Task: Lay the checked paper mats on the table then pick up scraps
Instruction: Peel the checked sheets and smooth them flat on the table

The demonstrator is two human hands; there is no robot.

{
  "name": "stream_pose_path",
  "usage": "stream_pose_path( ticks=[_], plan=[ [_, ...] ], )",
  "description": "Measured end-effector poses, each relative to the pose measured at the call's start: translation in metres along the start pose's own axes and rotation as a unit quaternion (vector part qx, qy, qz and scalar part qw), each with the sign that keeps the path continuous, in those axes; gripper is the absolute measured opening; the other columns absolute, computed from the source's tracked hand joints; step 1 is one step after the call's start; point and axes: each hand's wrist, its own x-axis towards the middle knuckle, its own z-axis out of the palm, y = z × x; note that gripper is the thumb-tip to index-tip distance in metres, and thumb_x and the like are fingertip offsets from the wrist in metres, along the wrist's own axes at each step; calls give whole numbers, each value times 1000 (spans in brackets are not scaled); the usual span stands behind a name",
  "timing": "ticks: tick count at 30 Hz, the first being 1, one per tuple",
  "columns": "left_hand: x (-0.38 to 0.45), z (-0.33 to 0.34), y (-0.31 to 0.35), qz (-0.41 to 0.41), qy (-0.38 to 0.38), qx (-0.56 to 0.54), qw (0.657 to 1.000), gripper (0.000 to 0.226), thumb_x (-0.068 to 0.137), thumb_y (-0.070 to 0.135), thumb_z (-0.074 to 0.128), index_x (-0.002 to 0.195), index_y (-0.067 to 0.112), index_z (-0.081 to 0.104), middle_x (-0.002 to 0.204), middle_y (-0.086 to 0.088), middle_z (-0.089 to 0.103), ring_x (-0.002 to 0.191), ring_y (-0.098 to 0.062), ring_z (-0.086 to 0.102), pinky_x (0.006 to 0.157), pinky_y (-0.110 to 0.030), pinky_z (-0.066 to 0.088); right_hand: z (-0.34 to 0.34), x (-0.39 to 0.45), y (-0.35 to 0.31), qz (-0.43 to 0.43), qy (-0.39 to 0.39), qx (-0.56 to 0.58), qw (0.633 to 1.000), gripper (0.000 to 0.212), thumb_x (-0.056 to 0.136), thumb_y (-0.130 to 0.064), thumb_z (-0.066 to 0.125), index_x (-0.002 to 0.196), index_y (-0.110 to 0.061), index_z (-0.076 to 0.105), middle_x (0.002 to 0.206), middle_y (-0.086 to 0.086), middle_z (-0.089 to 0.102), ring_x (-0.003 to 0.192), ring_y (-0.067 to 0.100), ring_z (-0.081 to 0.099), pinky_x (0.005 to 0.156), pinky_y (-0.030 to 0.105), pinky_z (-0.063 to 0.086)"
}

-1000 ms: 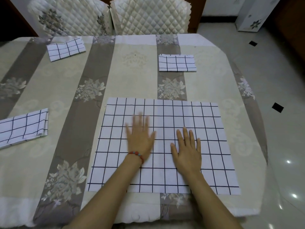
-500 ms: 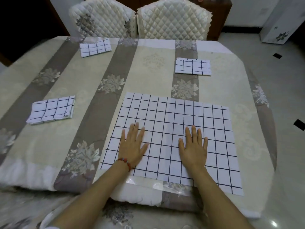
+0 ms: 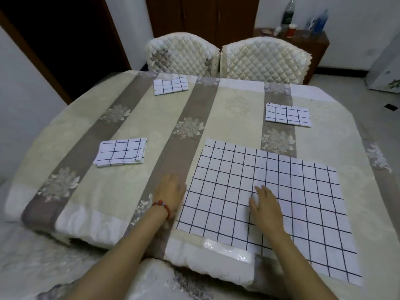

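Observation:
A large checked paper mat (image 3: 287,191) lies unfolded and flat at the near right of the table (image 3: 134,191). My right hand (image 3: 265,207) rests flat on its left-middle part, fingers straight. My left hand (image 3: 171,192), with a red bead bracelet at the wrist, is blurred and sits on the tablecloth just off the mat's left edge. Three folded checked mats lie further out: one at the left (image 3: 121,152), one at the far left (image 3: 170,85), one at the far right (image 3: 287,114).
Two quilted cream chairs (image 3: 225,57) stand against the table's far side. A dark sideboard (image 3: 303,37) with bottles and a red cup is at the back right. A padded seat (image 3: 151,282) sits below the near table edge. Tiled floor lies to the right.
My left hand has slid left off the unfolded mat onto the tablecloth. My right hand stays on the mat. The view has swung left and back, showing more of the room.

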Motion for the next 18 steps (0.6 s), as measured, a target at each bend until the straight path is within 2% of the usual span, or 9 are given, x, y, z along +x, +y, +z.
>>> stream_pose_path(
  ticks=[2,5,10,15,18],
  plan=[
    [15,-20,-22,9,25,-3,1000,32,92,24,44,117,6,51,123,-17,53,113,-34,50,88,-38,43,18,4,-40,-51,-25,1,998,46,95,-29,41,139,-15,35,151,8,28,139,21,25,112,34,23],
    [42,-44,-68,33,51,-2,998,35,92,23,45,124,11,52,132,-12,51,122,-29,46,96,-38,40,48,13,-103,-93,-41,2,995,43,95,-27,41,136,-15,39,146,6,36,134,20,33,107,32,30],
    [86,-78,-152,75,60,1,995,37,88,24,47,120,9,55,126,-12,56,120,-31,47,95,-39,41,106,33,-192,-38,-20,30,999,40,93,-26,44,131,-15,45,137,4,47,122,20,45,97,32,40],
    [130,-91,-212,89,9,42,995,44,85,27,58,125,10,53,137,-11,47,131,-27,38,103,-40,34,150,39,-246,-47,-9,-6,999,37,94,-24,42,127,-11,50,132,8,52,118,25,49,99,31,38],
    [140,-86,-230,118,-43,64,990,52,80,31,64,126,10,52,140,-12,45,134,-27,37,105,-38,32,162,35,-259,-39,1,-12,999,32,94,-21,42,119,-9,56,122,11,58,110,28,53,94,34,42]
  ],
)
